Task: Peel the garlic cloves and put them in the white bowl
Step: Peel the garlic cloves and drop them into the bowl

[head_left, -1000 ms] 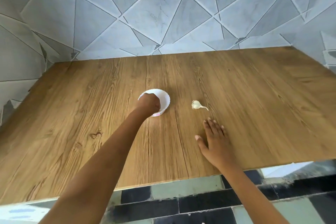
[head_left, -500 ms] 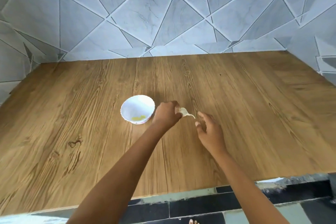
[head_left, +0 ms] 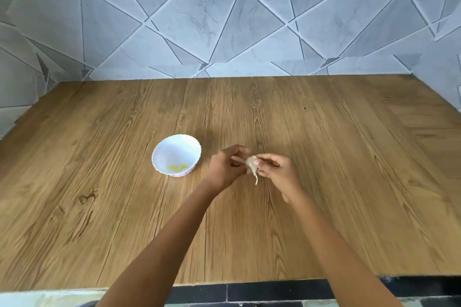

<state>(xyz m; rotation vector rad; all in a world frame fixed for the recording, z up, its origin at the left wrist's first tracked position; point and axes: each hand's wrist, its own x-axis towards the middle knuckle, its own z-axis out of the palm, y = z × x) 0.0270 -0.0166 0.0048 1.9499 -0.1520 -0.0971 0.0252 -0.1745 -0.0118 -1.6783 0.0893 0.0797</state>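
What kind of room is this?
Probably a kitchen: a tiled wall stands behind a wooden counter, a white bowl sits on it, and garlic is held beside the bowl.

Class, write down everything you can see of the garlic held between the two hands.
The garlic is a small, pale cream piece with dry, papery-looking skin on it and a thin stalk hanging down from it. The left hand and the right hand pinch it from either side, over the wooden table, to the right of the white bowl. Whether it is one clove or several cannot be told.
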